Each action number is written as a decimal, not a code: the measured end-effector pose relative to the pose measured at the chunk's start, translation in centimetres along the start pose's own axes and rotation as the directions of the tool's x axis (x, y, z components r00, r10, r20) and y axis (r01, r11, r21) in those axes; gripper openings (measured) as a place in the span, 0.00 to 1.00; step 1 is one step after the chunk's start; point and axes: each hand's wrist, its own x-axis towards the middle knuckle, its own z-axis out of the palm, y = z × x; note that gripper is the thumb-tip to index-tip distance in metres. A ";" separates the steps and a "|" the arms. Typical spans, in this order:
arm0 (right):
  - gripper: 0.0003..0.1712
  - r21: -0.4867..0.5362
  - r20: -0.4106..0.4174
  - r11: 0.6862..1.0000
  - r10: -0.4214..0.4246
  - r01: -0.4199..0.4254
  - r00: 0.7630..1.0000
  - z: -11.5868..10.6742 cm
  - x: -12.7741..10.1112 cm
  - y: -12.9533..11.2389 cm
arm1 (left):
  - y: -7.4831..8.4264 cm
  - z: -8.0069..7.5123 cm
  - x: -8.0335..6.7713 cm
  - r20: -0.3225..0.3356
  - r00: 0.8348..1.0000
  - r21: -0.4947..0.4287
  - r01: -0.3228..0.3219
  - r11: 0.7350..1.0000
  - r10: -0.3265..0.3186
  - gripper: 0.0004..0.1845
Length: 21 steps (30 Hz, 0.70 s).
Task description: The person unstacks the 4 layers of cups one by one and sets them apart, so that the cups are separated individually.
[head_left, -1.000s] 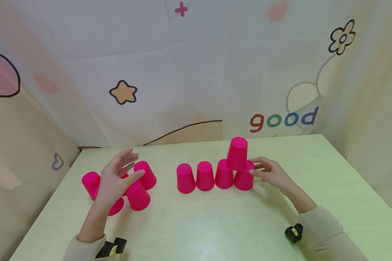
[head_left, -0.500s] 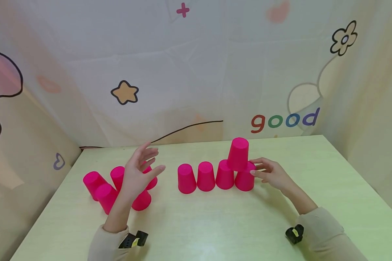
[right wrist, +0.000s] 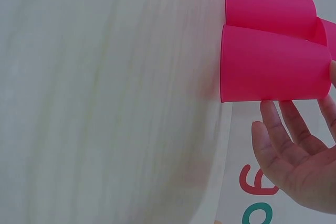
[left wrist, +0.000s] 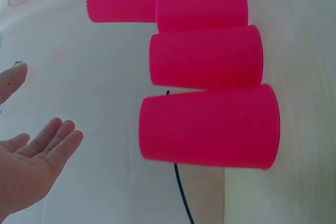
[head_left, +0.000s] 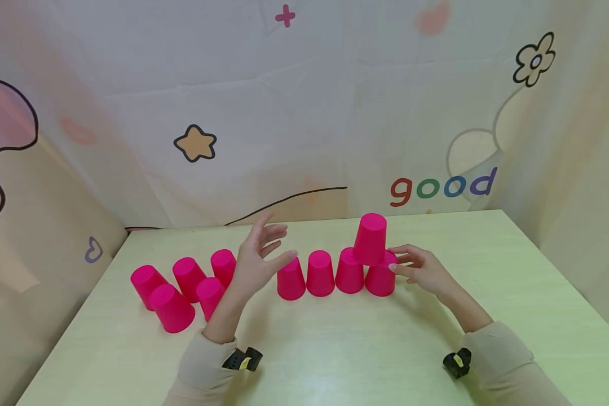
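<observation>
A row of several upside-down pink cups (head_left: pixel 320 274) stands mid-table, with one more pink cup (head_left: pixel 370 239) stacked on the two at the right end. My right hand (head_left: pixel 398 262) touches the rightmost bottom cup (head_left: pixel 380 280) with straight fingertips; the right wrist view shows the fingers (right wrist: pixel 278 129) beside that cup (right wrist: pixel 270 72). My left hand (head_left: pixel 271 245) hovers empty with spread fingers just left of the row's leftmost cup (head_left: pixel 290 280). In the left wrist view the palm (left wrist: pixel 31 156) is apart from the nearest cup (left wrist: pixel 210 127).
Several loose pink cups (head_left: pixel 189 276) sit in a cluster at the left, some tilted or lying on their sides. The pale green table (head_left: pixel 335 349) is walled by printed fabric on three sides. Both sleeves lie near the front edge.
My left hand has moved right, from over the loose cluster to the left end of the row, holding nothing. The right hand has stayed on the rightmost cup.
</observation>
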 end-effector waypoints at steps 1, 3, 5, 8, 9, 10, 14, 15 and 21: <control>0.26 0.000 0.000 1.000 -0.002 0.002 1.000 0.0 0.0 0.0 | 0.3 0.4 0.1 0.012 1.000 0.002 0.009 1.000 -0.009 0.39; 0.26 0.000 0.001 1.000 -0.009 0.009 1.000 0.0 0.0 0.1 | 0.9 1.1 0.3 0.034 0.999 0.006 0.020 1.000 -0.020 0.39; 0.26 0.002 0.001 1.000 -0.015 0.015 1.000 0.0 0.0 0.2 | 1.1 1.8 0.5 0.049 0.998 0.004 0.031 1.000 -0.031 0.39; 0.27 0.004 0.001 1.000 -0.016 0.016 1.000 0.0 0.0 0.2 | 0.2 2.7 1.1 0.069 0.997 0.020 0.030 0.999 -0.032 0.39; 0.27 0.005 0.000 1.000 -0.013 0.013 1.000 0.0 0.0 0.2 | -0.3 3.0 1.3 0.074 0.997 0.029 0.027 0.999 -0.029 0.39; 0.27 0.006 0.000 1.000 -0.009 0.009 1.000 0.0 0.0 0.2 | -0.9 3.2 1.5 0.080 0.997 0.037 0.021 0.999 -0.024 0.39; 0.27 0.008 -0.002 1.000 0.007 -0.007 1.000 0.1 0.0 0.2 | -2.0 4.4 2.2 0.105 0.994 0.055 -0.001 0.998 -0.005 0.39; 0.26 0.008 -0.001 1.000 0.008 -0.008 1.000 0.1 0.0 0.1 | -1.7 4.6 2.3 0.113 0.994 0.058 0.000 0.998 -0.007 0.39; 0.26 0.008 0.000 1.000 0.002 -0.002 1.000 0.0 0.0 0.0 | -1.4 6.3 3.2 0.158 0.987 0.066 -0.012 0.998 0.001 0.39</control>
